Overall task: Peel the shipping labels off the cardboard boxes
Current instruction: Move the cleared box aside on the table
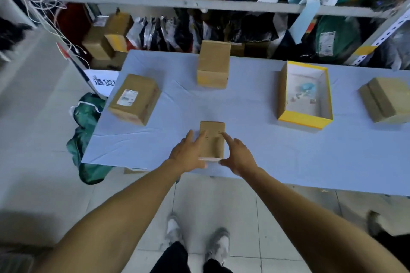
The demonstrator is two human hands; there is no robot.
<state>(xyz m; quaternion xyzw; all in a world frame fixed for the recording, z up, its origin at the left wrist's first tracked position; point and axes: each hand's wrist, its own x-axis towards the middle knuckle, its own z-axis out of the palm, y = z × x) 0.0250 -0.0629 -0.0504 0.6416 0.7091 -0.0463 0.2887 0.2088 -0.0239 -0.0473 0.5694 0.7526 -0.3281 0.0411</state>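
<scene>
Small box (212, 137) at near table (255, 155) edge, centre, between left hand (188, 155) and right hand (238, 155), both touching its sides. Labelled box (135, 98) left, label (127, 97) on top. Tall box (213, 64) behind centre at far edge. Open box (305, 94) right of centre. Flat box (386, 98) far right. Shelves (199, 3) behind table.

Both my bare forearms reach up from the lower corners toward frame centre. My left hand (187, 153) and right hand (238, 154) sit just below centre, fingers extended and relaxed, thumbs pointing inward toward each other.
</scene>
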